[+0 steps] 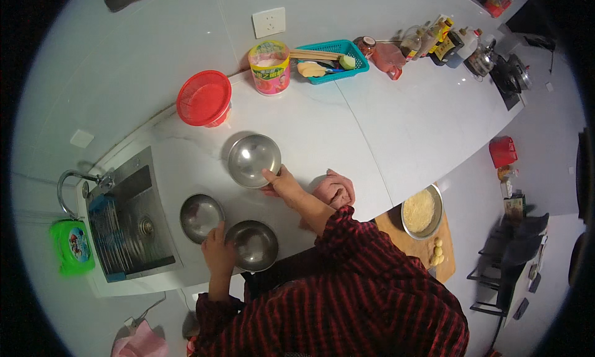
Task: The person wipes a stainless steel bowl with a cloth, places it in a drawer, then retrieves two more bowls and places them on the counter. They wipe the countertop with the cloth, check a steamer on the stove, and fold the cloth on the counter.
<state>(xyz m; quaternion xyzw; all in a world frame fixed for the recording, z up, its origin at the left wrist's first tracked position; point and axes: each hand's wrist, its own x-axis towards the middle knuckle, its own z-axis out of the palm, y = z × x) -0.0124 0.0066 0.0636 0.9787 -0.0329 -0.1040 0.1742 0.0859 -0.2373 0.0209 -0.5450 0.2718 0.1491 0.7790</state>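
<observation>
In the head view my right hand [283, 184] holds a shiny metal bowl [254, 161] by its near rim, thumb on top. The bowl is over the white countertop. My left hand [219, 254] is lower left, between two more metal bowls. Its fingertips meet the rim of the left bowl [201, 218]; the hand also overlaps the edge of the darker-looking bowl [253, 246]. Whether it grips either one is not plain. A crumpled pink cloth [335, 190] lies beside my right forearm.
A sink [139, 227] with a faucet is at left. Along the wall stand a red strainer basket [203, 99], a pink-and-yellow tub [270, 73], a teal basket [332, 76] with utensils, and bottles. A pan of pale shreds [419, 212] sits on a wooden board [446, 259] at right.
</observation>
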